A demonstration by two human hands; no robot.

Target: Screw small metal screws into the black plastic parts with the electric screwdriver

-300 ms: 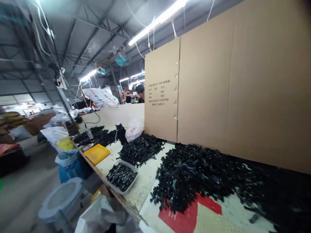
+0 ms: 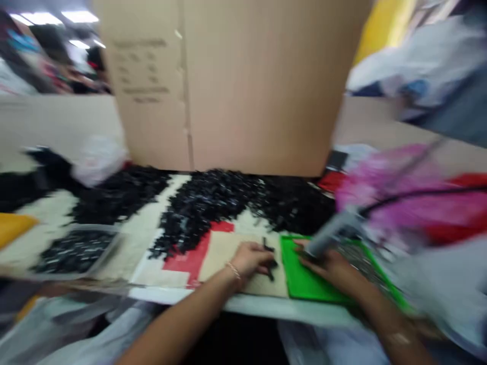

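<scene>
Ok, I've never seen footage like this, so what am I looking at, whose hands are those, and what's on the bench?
This is one picture from a camera worn on a person's head, looking down at their own two bare hands. The left hand seems to pinch a small black plastic piece over a beige mat; the right hand rests on a bright green board beneath a blurred grey corded tool, maybe gripping it. Behind lie heaps of black plastic pieces and a tall cardboard sheet.

Upright corrugated cardboard sheet [image 2: 236,86]; beige partition [image 2: 49,124] behind it, fluorescent ceiling lights [image 2: 41,18] beyond its upper left (all blurred).
</scene>
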